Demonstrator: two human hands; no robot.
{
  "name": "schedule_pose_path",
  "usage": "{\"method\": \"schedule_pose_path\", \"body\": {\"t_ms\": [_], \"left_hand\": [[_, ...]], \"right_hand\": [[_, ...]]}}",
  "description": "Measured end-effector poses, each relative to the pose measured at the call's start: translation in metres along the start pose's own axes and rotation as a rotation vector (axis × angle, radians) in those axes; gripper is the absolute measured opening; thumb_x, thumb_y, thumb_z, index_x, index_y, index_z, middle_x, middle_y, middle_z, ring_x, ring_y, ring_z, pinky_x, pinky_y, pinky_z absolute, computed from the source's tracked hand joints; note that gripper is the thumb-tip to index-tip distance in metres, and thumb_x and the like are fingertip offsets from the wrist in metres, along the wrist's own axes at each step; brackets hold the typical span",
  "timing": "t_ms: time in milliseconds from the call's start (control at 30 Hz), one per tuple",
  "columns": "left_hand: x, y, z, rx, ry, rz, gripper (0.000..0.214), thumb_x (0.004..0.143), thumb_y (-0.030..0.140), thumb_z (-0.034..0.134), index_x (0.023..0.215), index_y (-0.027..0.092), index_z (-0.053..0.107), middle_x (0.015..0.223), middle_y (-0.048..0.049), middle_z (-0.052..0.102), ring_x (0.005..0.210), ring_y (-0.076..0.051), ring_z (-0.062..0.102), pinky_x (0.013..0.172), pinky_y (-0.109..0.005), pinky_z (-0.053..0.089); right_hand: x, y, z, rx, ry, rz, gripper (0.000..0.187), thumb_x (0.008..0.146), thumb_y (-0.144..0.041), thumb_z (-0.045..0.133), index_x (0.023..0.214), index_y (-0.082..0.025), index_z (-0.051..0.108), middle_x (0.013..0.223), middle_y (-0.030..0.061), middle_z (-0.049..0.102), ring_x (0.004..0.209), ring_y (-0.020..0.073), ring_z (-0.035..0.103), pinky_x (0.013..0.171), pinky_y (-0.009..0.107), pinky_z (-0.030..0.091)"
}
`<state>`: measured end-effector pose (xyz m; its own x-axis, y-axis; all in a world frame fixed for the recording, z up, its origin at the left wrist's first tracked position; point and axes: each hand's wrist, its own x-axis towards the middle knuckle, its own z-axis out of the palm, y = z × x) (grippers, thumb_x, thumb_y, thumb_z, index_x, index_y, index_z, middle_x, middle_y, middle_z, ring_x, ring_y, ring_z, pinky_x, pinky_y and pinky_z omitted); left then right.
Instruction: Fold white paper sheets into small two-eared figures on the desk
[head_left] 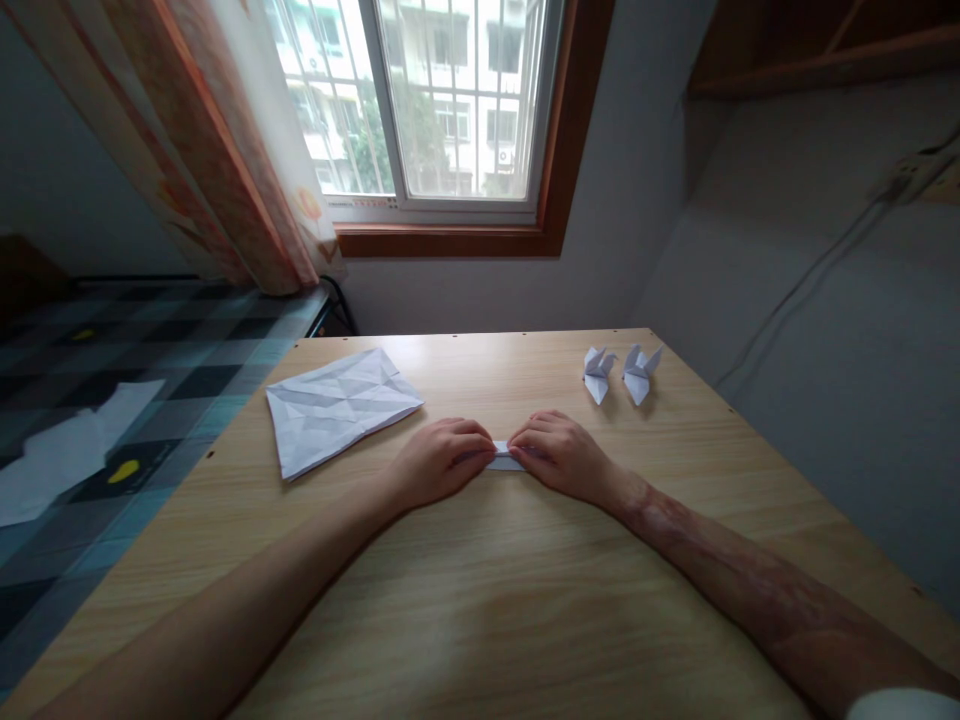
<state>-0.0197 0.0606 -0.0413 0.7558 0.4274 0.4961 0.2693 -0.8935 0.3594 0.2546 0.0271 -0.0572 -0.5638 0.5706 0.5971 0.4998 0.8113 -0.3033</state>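
Note:
A small folded piece of white paper [507, 462] lies on the wooden table [480, 600], between my two hands. My left hand [444, 460] pinches its left end, fingertips pressed together on the fold. On the other end, my right hand [564, 455] grips in the same way. Only a narrow strip of the paper shows; the fingers cover both ends. Past my right hand stand two folded paper figures, one origami bird [598, 374] and a second origami bird [640, 373] beside it. Creased paper sheets [341, 408] lie beyond my left hand.
Left of the table is a bed with a checked cover [217, 320], with loose white paper [71, 455] on it. A curtain [217, 130] hangs beside the barred window [465, 100]. A cable [806, 270] runs down the right wall.

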Motion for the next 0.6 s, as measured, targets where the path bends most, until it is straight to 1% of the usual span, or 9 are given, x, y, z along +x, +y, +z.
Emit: {"method": "schedule_pose_path", "body": {"t_ms": [167,233,333,467,600], "left_hand": [[-0.0015,-0.0012,0.0000,0.007,0.008,-0.039,0.026,0.113,0.030,0.059,0.107,0.021,0.083,0.106,-0.0085,0.081,0.093,-0.019,0.077,0.085,-0.029,0.059],[-0.0023,-0.0016,0.0002,0.015,0.017,-0.057,0.026,0.113,0.030,0.060,0.108,0.021,0.083,0.107,-0.0083,0.080,0.093,-0.018,0.076,0.085,-0.029,0.059],[-0.0025,-0.0014,0.0001,0.021,0.020,-0.074,0.026,0.113,0.030,0.059,0.110,0.021,0.083,0.115,-0.0092,0.079,0.094,-0.017,0.076,0.085,-0.028,0.059],[-0.0010,-0.0015,0.0004,0.070,-0.008,-0.032,0.024,0.113,0.031,0.059,0.112,0.023,0.082,0.116,-0.0088,0.081,0.101,-0.020,0.077,0.092,-0.033,0.059],[-0.0005,-0.0030,0.0015,0.100,-0.040,-0.008,0.019,0.112,0.030,0.062,0.114,0.024,0.080,0.116,-0.0068,0.083,0.103,-0.021,0.077,0.095,-0.036,0.057]], "right_hand": [[-0.0012,0.0039,0.0027,-0.012,0.009,0.061,0.013,0.111,-0.028,0.068,0.102,-0.022,0.076,0.101,0.0072,0.083,0.093,0.0237,0.073,0.090,0.041,0.056],[-0.0009,0.0042,0.0035,-0.005,0.005,0.067,0.011,0.111,-0.027,0.069,0.104,-0.022,0.076,0.104,0.0074,0.083,0.096,0.0239,0.072,0.091,0.040,0.056],[-0.0004,0.0032,0.0041,0.023,-0.012,0.066,0.006,0.110,-0.025,0.070,0.110,-0.023,0.076,0.112,0.0066,0.084,0.101,0.0240,0.073,0.095,0.041,0.057],[0.0001,0.0018,0.0030,0.052,-0.038,0.051,0.006,0.109,-0.020,0.069,0.110,-0.024,0.074,0.115,0.0056,0.084,0.104,0.0242,0.073,0.098,0.042,0.056],[0.0008,0.0002,0.0013,0.085,-0.033,0.053,0.007,0.108,-0.019,0.068,0.109,-0.025,0.072,0.114,0.0068,0.081,0.104,0.0247,0.072,0.098,0.042,0.056]]}}
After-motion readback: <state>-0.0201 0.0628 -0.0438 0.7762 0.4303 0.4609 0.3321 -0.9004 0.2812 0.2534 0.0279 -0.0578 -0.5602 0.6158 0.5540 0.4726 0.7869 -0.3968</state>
